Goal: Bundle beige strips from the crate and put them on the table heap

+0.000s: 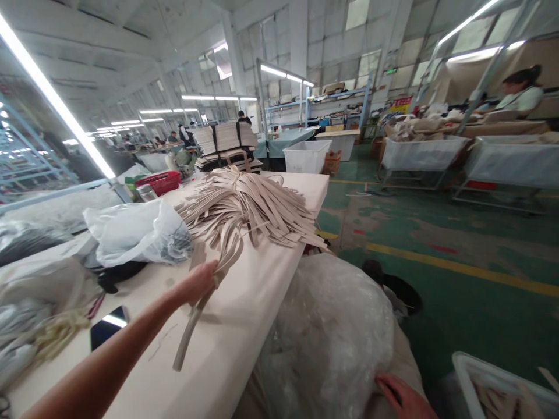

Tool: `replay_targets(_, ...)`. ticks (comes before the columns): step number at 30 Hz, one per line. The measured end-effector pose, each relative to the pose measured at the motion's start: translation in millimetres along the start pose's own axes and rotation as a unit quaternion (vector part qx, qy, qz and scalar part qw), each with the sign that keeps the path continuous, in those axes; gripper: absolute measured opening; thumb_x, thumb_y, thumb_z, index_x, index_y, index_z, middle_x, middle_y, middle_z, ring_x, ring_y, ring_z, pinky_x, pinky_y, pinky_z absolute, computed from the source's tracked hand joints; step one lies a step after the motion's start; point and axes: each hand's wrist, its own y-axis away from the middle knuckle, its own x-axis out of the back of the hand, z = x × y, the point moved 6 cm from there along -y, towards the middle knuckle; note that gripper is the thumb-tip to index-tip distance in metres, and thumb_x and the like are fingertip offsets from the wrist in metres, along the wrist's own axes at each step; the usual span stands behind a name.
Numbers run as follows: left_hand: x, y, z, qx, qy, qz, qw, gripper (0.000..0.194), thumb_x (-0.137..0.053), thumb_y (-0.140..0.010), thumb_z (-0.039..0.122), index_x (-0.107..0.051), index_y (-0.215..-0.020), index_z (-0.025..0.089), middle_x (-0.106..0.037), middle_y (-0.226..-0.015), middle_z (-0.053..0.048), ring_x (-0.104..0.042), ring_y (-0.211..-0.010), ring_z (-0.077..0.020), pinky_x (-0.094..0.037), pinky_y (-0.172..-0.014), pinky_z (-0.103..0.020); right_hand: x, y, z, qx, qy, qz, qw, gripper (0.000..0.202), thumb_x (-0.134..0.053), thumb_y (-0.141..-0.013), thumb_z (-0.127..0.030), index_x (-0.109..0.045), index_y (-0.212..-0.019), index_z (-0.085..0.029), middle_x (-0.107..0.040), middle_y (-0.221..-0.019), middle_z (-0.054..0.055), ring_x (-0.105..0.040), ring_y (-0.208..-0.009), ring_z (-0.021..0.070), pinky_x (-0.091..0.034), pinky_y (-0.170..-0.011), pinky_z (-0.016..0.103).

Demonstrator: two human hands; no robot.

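My left hand [201,282] is closed around a small bunch of beige strips [228,251] above the table. One end of the bunch hangs down toward the tabletop. Its other end meets a large pile of similar flat beige strips [248,201], tied together near the top. At the lower right is my right hand [404,398], its visible fingers stretched out and slightly apart. They are at the edge of a big clear plastic bag [327,326] beside the table; whether they press on it I cannot tell.
On the pale table [218,361] lie a phone [108,327] and a filled plastic bag [137,230]. Behind them is a red basket [159,183]. A white bin with strips [471,378] stands at lower right. White carts [421,154] and a seated person [519,96] are farther back.
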Motion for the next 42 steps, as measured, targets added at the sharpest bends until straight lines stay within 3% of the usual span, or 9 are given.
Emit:
replay_targets(4, -15.7, 63, 8, 0.073, 0.240, -0.034, 0.967, 0.004, -0.059, -0.073, 0.018, -0.058, -0.077, 0.020, -0.058, -0.058, 0.000, -0.051, -0.048, -0.0139, -0.039, -0.046, -0.024, 8, 2, -58, -0.015, -0.135, -0.059, 0.989, 0.054, -0.048, -0.080, -0.065, -0.078, -0.094, -0.021, -0.077, -0.101, 0.012, -0.073, -0.096, 0.0337, -0.057, -0.089, 0.043)
replay_targets(8, -39.2, 106, 25, 0.114, 0.459, -0.028, 0.881, 0.020, -0.078, -0.069, 0.027, -0.066, -0.083, 0.017, -0.063, -0.064, -0.003, -0.056, -0.048, -0.0139, -0.045, -0.046, -0.024, 13, 7, -181, 0.091, -0.254, -0.150, 0.951, 0.051, -0.054, -0.086, -0.063, -0.074, -0.099, -0.018, -0.075, -0.103, 0.013, -0.070, -0.100, 0.0301, -0.054, -0.094, 0.042)
replay_targets(13, -71.5, 113, 41, 0.166, 0.601, 0.081, 0.777, 0.019, -0.080, -0.072, 0.022, -0.067, -0.082, 0.013, -0.067, -0.069, -0.006, -0.063, -0.051, -0.0143, -0.052, -0.048, -0.023, -20, 19, -326, 0.199, -0.375, -0.333, 0.842, 0.075, -0.066, -0.079, -0.071, -0.060, -0.130, -0.017, -0.061, -0.134, 0.017, -0.057, -0.125, 0.0310, -0.040, -0.110, 0.049)
replay_targets(18, -103.6, 110, 77, 0.200, 0.710, 0.117, 0.665, 0.008, -0.062, -0.087, 0.012, -0.068, -0.083, 0.010, -0.067, -0.060, -0.006, -0.064, -0.047, -0.0142, -0.053, -0.047, -0.022, -53, 31, -397, 0.225, -0.501, -0.405, 0.731, 0.086, -0.072, -0.072, -0.074, -0.054, -0.136, -0.019, -0.058, -0.137, 0.012, -0.046, -0.136, 0.0304, -0.030, -0.117, 0.047)
replay_targets(22, -115.2, 113, 92, 0.197, 0.754, 0.194, 0.596, 0.011, -0.060, -0.085, 0.002, -0.068, -0.081, 0.010, -0.070, -0.065, -0.005, -0.066, -0.053, -0.0107, -0.056, -0.055, -0.017, -67, 39, -396, 0.165, -0.523, -0.430, 0.717, 0.085, -0.083, -0.066, -0.063, -0.056, -0.133, -0.019, -0.064, -0.125, 0.009, -0.054, -0.127, 0.0282, -0.033, -0.115, 0.045)
replay_targets(26, -124.8, 117, 93, 0.189, 0.749, 0.239, 0.588, 0.010, -0.068, -0.081, 0.004, -0.068, -0.086, 0.012, -0.073, -0.073, -0.006, -0.071, -0.061, -0.0133, -0.056, -0.055, -0.018, -75, 45, -372, 0.093, -0.463, -0.427, 0.771, 0.060, -0.087, -0.061, -0.051, -0.067, -0.103, -0.013, -0.070, -0.085, 0.004, -0.067, -0.083, 0.0211, -0.052, -0.089, 0.039)
replay_targets(32, -132.8, 116, 90, 0.200, 0.812, 0.161, 0.524, 0.003, -0.070, -0.083, 0.012, -0.068, -0.085, 0.013, -0.069, -0.065, -0.003, -0.067, -0.053, -0.0126, -0.056, -0.053, -0.020, -58, 43, -352, 0.098, -0.288, -0.460, 0.834, 0.030, -0.071, -0.076, -0.041, -0.058, -0.065, -0.016, -0.054, -0.049, -0.001, -0.047, -0.042, 0.0101, -0.041, -0.047, 0.024)
replay_targets(37, -112.1, 111, 65, 0.157, 0.881, 0.162, 0.417, 0.010, -0.064, -0.087, 0.009, -0.063, -0.079, 0.015, -0.063, -0.060, 0.002, -0.061, -0.050, -0.0072, -0.058, -0.059, -0.019, -26, 46, -330, 0.104, -0.146, -0.490, 0.853, 0.023, -0.069, -0.073, -0.034, -0.062, -0.085, -0.015, -0.051, -0.047, -0.007, -0.046, -0.040, 0.0087, -0.039, -0.040, 0.019)
replay_targets(42, -80.2, 118, 40, 0.079, 0.894, 0.213, 0.386, 0.004, -0.064, -0.090, 0.012, -0.063, -0.088, 0.015, -0.063, -0.071, 0.004, -0.058, -0.053, -0.0039, -0.056, -0.063, -0.018, -20, 48, -285, 0.116, -0.078, -0.471, 0.871, 0.020, -0.064, -0.076, -0.034, -0.055, -0.079, -0.017, -0.047, -0.047, -0.008, -0.044, -0.039, 0.0070, -0.036, -0.037, 0.016)
